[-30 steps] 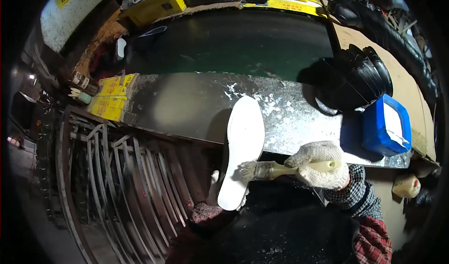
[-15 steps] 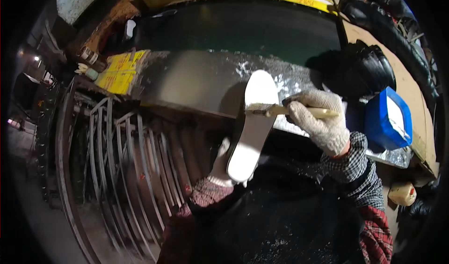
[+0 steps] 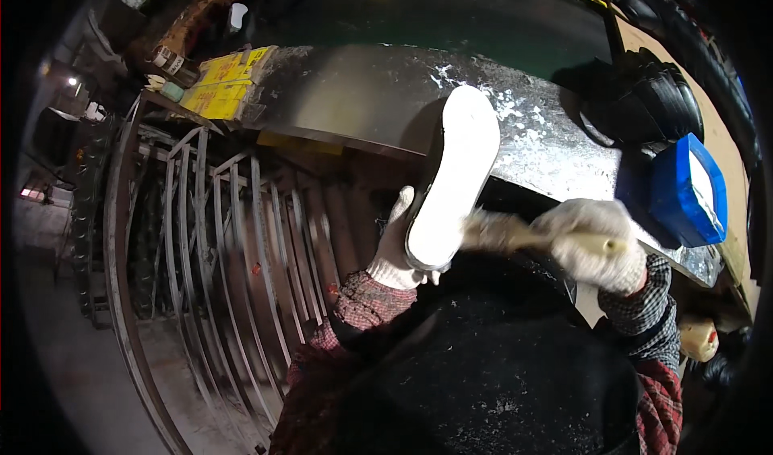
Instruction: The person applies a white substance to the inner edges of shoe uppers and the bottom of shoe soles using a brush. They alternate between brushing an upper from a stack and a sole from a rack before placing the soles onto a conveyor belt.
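Observation:
My left hand [image 3: 394,252], in a pale knit glove, holds a white-faced shoe sole [image 3: 461,169] from beneath at its heel end. The thumb stands up along the left edge, and most fingers are hidden under the sole. My right hand [image 3: 597,241], gloved too, is closed around the handle of a paintbrush [image 3: 495,231]. The bristles are at the sole's right edge near the heel, blurred by motion; I cannot tell whether they touch. White covers the whole upper face of the sole, which tilts with its toe end away from me.
A dark workbench [image 3: 338,93] with white smears lies ahead. On its right stand a blue tub [image 3: 680,201] of white stuff and a black stack [image 3: 652,105] of curved pieces. Metal rack frames [image 3: 201,213] fill the left below the bench. A yellow sheet [image 3: 225,84] covers the bench's left corner.
The brush has moved from across the sole's middle toward me, to the heel's right edge. The sole's middle, grey before, now looks white. My left hand and the sole sit higher in view.

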The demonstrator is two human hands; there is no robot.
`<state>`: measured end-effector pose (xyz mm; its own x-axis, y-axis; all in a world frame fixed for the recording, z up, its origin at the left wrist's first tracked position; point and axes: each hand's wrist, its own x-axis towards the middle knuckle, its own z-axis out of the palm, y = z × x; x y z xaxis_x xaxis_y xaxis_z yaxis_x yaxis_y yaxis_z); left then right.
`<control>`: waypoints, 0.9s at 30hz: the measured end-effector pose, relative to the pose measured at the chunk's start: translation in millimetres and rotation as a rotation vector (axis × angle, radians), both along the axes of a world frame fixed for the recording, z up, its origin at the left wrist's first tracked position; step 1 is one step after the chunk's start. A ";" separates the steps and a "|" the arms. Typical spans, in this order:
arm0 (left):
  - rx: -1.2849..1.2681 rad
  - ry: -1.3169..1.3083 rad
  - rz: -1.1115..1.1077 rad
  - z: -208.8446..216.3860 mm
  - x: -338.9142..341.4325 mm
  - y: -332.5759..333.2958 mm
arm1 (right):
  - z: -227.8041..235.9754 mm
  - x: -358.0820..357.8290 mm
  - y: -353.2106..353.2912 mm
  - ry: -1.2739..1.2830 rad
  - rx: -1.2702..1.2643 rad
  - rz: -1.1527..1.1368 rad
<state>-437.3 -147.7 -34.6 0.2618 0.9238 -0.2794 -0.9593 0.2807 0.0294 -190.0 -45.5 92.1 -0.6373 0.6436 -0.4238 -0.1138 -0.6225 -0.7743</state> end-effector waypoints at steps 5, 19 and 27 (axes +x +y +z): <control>-0.407 0.051 0.053 31.9 -2.7 1.0 | -7.8 -11.3 -6.9 0.087 1.176 0.322; 0.096 -0.104 -0.091 -92.7 -45.6 -45.4 | -1.4 -4.1 27.6 -0.341 1.565 0.378; 0.194 0.172 -0.124 -45.8 -39.2 -20.3 | 0.3 -35.8 115.1 -0.488 1.696 0.260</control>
